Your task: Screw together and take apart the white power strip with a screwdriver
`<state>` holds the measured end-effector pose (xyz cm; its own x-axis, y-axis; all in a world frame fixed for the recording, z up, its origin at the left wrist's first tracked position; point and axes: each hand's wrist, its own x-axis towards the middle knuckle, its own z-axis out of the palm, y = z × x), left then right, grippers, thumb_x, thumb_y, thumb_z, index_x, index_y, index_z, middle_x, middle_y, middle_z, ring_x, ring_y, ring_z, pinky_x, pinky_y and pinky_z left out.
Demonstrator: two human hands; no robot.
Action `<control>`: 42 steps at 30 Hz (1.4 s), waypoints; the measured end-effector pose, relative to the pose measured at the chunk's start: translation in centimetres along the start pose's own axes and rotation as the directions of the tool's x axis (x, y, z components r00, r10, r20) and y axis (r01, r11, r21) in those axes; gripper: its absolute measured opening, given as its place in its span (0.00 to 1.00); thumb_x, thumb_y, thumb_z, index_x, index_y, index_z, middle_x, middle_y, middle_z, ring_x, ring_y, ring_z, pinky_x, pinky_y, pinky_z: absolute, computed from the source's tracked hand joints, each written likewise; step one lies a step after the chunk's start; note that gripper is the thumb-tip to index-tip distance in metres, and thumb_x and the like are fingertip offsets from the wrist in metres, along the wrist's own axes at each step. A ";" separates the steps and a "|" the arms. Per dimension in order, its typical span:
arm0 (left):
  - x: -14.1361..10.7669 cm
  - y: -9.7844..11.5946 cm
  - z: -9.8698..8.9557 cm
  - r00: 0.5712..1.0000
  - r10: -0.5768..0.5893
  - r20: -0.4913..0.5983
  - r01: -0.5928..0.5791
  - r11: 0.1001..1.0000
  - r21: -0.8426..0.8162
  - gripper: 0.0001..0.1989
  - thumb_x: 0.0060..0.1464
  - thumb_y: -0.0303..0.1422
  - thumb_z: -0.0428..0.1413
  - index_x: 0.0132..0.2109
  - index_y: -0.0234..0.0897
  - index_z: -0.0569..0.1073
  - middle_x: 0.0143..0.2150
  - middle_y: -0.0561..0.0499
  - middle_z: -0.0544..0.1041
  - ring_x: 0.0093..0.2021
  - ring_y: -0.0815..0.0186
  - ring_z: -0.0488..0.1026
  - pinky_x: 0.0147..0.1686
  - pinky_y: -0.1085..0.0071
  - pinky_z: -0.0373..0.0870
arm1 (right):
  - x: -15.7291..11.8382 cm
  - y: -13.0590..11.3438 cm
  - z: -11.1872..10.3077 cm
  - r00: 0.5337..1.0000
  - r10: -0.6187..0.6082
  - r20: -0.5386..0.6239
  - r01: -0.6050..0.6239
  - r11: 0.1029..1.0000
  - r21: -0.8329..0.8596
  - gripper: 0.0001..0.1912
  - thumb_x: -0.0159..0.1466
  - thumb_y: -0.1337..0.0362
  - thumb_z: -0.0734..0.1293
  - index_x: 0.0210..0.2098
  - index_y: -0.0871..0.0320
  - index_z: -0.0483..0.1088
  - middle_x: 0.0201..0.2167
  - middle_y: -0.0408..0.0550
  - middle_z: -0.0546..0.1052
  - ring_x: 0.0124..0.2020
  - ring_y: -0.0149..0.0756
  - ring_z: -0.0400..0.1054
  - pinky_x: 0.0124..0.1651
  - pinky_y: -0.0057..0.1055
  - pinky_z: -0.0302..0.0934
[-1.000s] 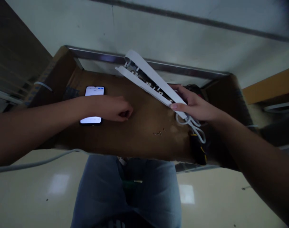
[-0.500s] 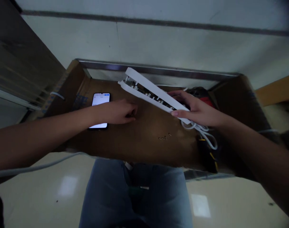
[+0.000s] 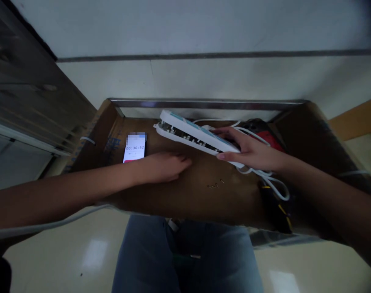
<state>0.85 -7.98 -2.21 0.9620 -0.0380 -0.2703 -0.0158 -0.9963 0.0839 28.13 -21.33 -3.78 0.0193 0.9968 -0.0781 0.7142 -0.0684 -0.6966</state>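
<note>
My right hand (image 3: 249,150) is shut around a white power strip (image 3: 194,136), whose opened casing shows metal contacts between its two long halves. A white cable (image 3: 273,183) runs from the strip's end. My left hand (image 3: 167,167) rests flat on the brown cardboard with empty, slightly spread fingers. Just above its wrist lies a smartphone (image 3: 134,147) showing a timer. Several tiny screws (image 3: 216,185) sit on the cardboard between my hands. Under the cable lies a black-and-yellow tool handle (image 3: 275,207), perhaps a screwdriver.
A shallow cardboard box lid (image 3: 222,209) lies across a metal-edged frame (image 3: 204,103). A red-and-black object (image 3: 266,136) sits at its far right corner. A white wall stands beyond, a dark cabinet (image 3: 36,93) at left, and my jeans (image 3: 185,256) and a tiled floor below.
My left hand has slid right, off the phone, leaving more of its screen visible. The strip's halves sit closer together and lie flatter. The whole view has rotated level.
</note>
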 end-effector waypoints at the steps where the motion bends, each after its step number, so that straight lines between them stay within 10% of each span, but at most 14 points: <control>1: 0.0 0.7 0.2 0.997 0.070 -0.026 -0.070 0.997 0.032 0.08 0.65 0.26 0.57 0.50 0.34 0.74 0.48 0.43 0.82 0.48 0.56 0.81 0.42 0.64 0.73 | 0.0 0.1 0.0 1.000 -0.005 -0.006 0.005 1.000 -0.016 0.56 0.59 0.25 0.65 0.72 0.58 0.59 0.66 0.55 0.67 0.66 0.43 0.68 0.70 0.47 0.71; 8: 0.7 4.1 1.0 0.940 0.290 -0.178 -0.270 0.954 0.127 0.07 0.68 0.23 0.53 0.49 0.34 0.74 0.46 0.48 0.82 0.44 0.60 0.81 0.40 0.63 0.74 | -0.1 0.5 1.2 0.992 -0.116 -0.040 0.105 0.971 -0.214 0.57 0.59 0.23 0.63 0.72 0.60 0.59 0.64 0.58 0.68 0.60 0.44 0.70 0.64 0.43 0.70; 23: -0.2 2.5 0.4 0.876 0.401 -0.269 -0.332 0.905 0.265 0.06 0.69 0.28 0.54 0.41 0.36 0.74 0.40 0.47 0.80 0.39 0.62 0.77 0.40 0.65 0.70 | -0.4 1.0 2.6 0.947 -0.322 -0.008 0.267 0.799 -0.539 0.51 0.65 0.30 0.62 0.71 0.65 0.61 0.65 0.64 0.65 0.61 0.50 0.62 0.67 0.47 0.60; 29: -2.3 -2.7 -0.8 0.856 0.101 -0.508 -0.040 0.991 0.128 0.30 0.64 0.55 0.58 0.59 0.34 0.73 0.55 0.35 0.77 0.53 0.49 0.73 0.53 0.54 0.71 | 0.1 0.4 2.5 0.944 -0.327 0.033 0.285 0.764 -0.578 0.53 0.65 0.27 0.60 0.73 0.62 0.59 0.68 0.62 0.63 0.66 0.53 0.60 0.70 0.52 0.58; 33: -2.7 -4.9 -0.7 0.932 -0.230 -0.281 0.208 0.972 -0.106 0.59 0.52 0.62 0.65 0.77 0.29 0.54 0.72 0.28 0.65 0.70 0.37 0.64 0.67 0.44 0.63 | 0.2 0.3 2.7 0.951 -0.307 0.040 0.273 0.770 -0.577 0.55 0.65 0.25 0.58 0.74 0.62 0.57 0.68 0.61 0.62 0.65 0.53 0.60 0.68 0.51 0.60; 37: -2.2 -5.2 -0.9 0.954 -0.290 -0.076 0.269 0.940 -0.211 0.58 0.54 0.54 0.65 0.79 0.29 0.49 0.73 0.29 0.65 0.71 0.42 0.67 0.69 0.52 0.63 | 0.0 0.2 2.7 0.957 -0.289 0.037 0.259 0.788 -0.558 0.56 0.65 0.25 0.57 0.75 0.62 0.56 0.70 0.60 0.61 0.66 0.54 0.59 0.69 0.53 0.59; 42: -2.5 -4.8 -1.9 0.953 -0.284 -0.107 0.249 0.934 -0.256 0.52 0.56 0.49 0.63 0.78 0.31 0.51 0.73 0.33 0.65 0.71 0.47 0.67 0.68 0.58 0.66 | -0.1 0.0 2.4 0.963 -0.270 0.025 0.244 0.823 -0.512 0.56 0.64 0.25 0.58 0.76 0.60 0.55 0.71 0.59 0.59 0.68 0.55 0.58 0.70 0.56 0.58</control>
<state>-0.97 -2.93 -0.16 0.9504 0.2544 -0.1788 0.2947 -0.9205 0.2566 26.49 -21.52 -5.48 -0.1920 0.9768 0.0948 0.9512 0.2090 -0.2272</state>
